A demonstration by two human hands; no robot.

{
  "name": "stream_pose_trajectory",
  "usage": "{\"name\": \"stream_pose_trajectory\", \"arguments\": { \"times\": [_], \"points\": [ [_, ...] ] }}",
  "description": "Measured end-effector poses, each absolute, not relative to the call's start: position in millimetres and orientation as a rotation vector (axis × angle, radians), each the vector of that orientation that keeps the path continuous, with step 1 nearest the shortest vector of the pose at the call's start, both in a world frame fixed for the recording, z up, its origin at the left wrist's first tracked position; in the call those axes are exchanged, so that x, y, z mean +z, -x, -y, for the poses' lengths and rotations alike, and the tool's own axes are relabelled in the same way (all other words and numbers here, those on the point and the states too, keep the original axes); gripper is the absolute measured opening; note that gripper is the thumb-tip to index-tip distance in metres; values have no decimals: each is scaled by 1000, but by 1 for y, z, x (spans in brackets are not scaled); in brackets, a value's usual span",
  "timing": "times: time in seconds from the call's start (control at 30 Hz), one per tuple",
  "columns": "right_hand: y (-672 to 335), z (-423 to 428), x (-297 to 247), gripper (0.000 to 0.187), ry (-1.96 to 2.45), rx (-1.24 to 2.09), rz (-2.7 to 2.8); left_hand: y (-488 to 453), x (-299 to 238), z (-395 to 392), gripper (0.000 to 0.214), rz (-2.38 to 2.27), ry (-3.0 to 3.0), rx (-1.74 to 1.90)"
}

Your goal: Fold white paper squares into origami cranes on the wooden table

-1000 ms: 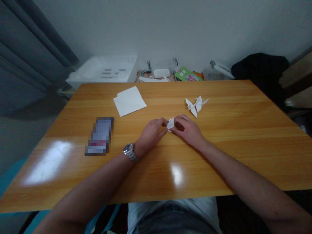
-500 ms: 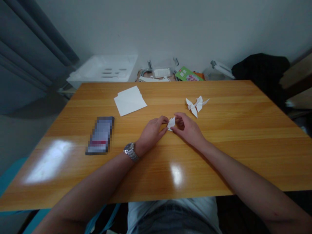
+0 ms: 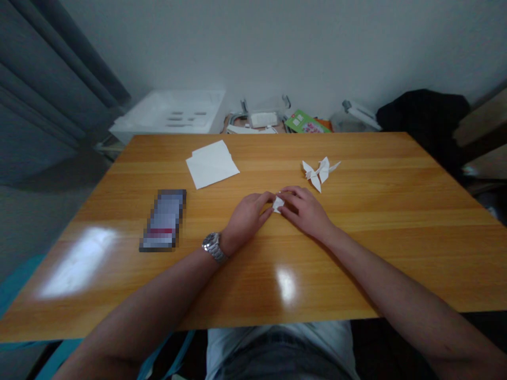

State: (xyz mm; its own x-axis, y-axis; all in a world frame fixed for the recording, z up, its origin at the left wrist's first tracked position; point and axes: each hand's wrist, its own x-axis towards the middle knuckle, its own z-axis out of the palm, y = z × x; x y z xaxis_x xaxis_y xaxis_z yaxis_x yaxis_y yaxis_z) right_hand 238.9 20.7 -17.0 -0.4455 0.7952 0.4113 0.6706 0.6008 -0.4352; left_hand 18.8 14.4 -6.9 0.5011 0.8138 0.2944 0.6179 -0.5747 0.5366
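Between my two hands, over the middle of the table, is a small piece of folded white paper. My left hand, with a metal watch on its wrist, pinches the paper's left side between thumb and fingertips. On the opposite side my right hand grips it too, its fingers curled over the top and the thumb at the lower edge. The fingers partly hide the paper's shape. Just beyond my right hand lie folded paper cranes, their white wings spread.
White paper sheets lie at the back left of the wooden table. A phone with a blurred screen rests left of my left arm. Behind the table stand a white foam box and a green packet; a dark bag is at right.
The fingers of my right hand have closed in over the folded paper, covering more of its top. My left hand keeps its pinch almost in place.
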Motion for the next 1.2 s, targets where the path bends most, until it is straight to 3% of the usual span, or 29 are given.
{"name": "stream_pose_trajectory", "arguments": {
  "times": [0.57,1.2],
  "points": [
    [-240,-21,-15,40,1181,297,2227,-20,-9,-11,43,-1215,-2655,649],
    [-244,-21,-12,11,1107,428,2213,-20,-1,-8,38,-1238,-2669,574]
  ]
}}
